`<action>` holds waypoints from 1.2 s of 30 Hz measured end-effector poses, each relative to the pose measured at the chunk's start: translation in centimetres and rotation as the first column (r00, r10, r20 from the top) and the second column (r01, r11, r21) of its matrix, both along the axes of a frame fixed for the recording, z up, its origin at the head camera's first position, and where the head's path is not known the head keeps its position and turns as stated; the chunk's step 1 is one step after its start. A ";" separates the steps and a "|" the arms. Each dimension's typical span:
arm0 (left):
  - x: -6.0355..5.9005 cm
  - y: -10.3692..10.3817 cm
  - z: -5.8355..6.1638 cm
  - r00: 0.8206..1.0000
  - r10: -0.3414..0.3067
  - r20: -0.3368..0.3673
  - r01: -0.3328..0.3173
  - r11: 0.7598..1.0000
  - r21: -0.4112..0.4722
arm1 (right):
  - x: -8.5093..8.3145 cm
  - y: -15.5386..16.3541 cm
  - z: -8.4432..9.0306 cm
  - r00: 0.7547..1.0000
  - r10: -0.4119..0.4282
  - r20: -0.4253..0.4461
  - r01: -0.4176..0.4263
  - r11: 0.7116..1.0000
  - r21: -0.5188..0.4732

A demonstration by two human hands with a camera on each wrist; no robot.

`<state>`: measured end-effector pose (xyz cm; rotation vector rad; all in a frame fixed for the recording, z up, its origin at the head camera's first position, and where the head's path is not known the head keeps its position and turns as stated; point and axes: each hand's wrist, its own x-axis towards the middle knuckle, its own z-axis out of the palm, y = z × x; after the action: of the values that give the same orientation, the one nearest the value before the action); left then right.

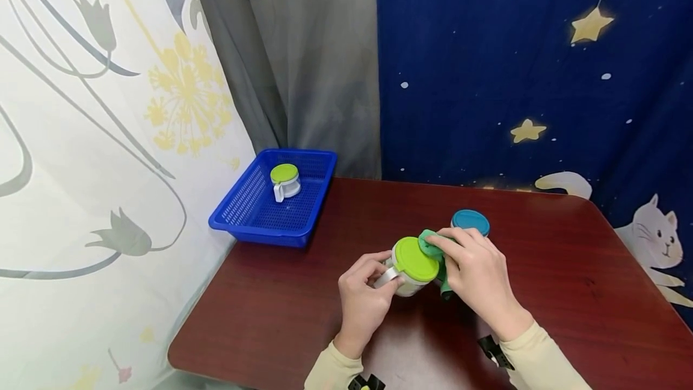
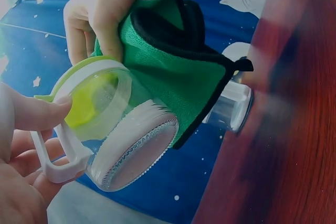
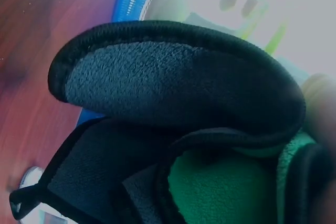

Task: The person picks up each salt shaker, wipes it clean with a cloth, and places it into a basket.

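A green-lidded jar [image 2: 139,141] tilts over a reddish-brown table [image 1: 260,318], its handle [image 2: 64,170] gripped by a left hand [image 1: 365,294], as a right hand [image 1: 479,269] pinches a green cloth [image 2: 163,80] to the lid's edge. The right hand partly hides a blue-lidded jar [image 1: 471,221]; glare washes out the right-wrist view's upper corner.

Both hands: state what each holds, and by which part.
The left hand holds the lime-lidded clear jar by its white handle; the right hand grips the black-edged green cloth by its bunched upper part.
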<state>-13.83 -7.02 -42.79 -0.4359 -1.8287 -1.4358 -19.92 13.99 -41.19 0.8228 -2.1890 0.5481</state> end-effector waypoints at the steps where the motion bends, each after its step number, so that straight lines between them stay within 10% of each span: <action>1: 0.0 0.0 0.0 1.000 -0.006 0.014 0.006 1.000 0.013 | 0.0 0.0 0.0 1.000 0.006 -0.005 -0.006 1.000 -0.011; 23: 0.0 -0.3 0.7 0.968 -0.039 0.248 -0.009 0.982 0.189 | 2.9 -1.7 1.3 0.988 0.144 -0.056 -0.147 0.988 -0.056; 36: -2.2 -2.3 -1.8 0.954 -0.064 0.294 -0.013 0.968 0.252 | 3.5 -1.8 2.2 0.970 0.217 -0.108 -0.226 0.971 -0.076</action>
<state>-16.00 -9.27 -44.55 -0.1168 -1.8415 -1.8047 -16.46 12.22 -38.96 1.0321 -1.9809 0.6937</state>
